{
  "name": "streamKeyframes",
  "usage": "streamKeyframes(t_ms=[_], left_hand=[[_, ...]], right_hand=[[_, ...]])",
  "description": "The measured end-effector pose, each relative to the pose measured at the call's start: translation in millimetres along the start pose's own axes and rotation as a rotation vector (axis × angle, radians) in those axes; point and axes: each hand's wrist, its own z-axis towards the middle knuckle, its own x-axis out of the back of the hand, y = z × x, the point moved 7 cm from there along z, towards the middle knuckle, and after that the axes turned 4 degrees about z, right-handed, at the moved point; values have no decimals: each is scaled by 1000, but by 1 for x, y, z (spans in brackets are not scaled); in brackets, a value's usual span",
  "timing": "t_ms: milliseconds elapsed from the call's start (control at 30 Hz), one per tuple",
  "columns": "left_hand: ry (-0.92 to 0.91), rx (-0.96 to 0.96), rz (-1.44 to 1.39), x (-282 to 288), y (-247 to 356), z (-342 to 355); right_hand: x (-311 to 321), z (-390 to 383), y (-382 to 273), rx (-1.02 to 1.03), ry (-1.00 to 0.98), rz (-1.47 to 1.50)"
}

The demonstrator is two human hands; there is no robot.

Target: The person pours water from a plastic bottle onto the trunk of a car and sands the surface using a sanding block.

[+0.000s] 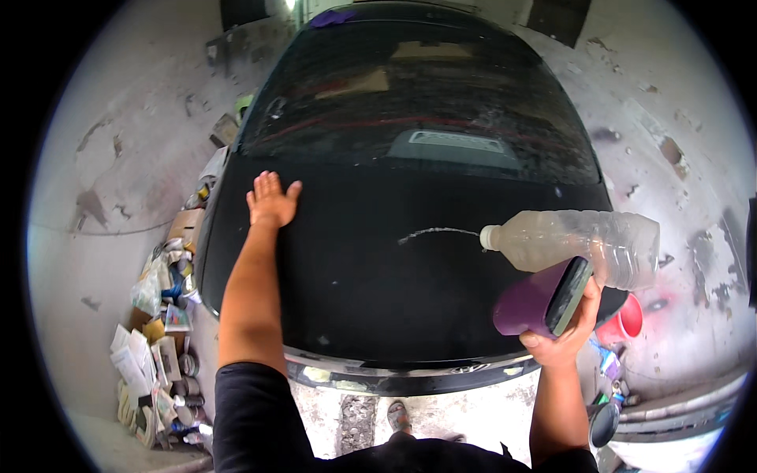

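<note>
My left hand lies flat, fingers apart, on the left side of a black car's wide panel, below its tinted window. My right hand grips a purple block with a dark edge and, behind it, a large clear plastic bottle tipped on its side over the panel's right part. A thin stream of water runs from the bottle's white cap onto the black surface. The fingers around the bottle are partly hidden.
Boxes, papers and assorted clutter line the car's left side. A red bucket and other containers stand at right. A purple cloth lies on the car's far end. My foot shows on the floor below the bumper.
</note>
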Motion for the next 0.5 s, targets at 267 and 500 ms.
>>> streamKeyframes(t_ms=[267,500], left_hand=[[-40,-607,15,-18,355,-159],[-171,-1095,-33,-32,481,-283]], right_hand=[[107,-18,-16,-165,319,-205],[175,-34,-24,-183,402,-130]])
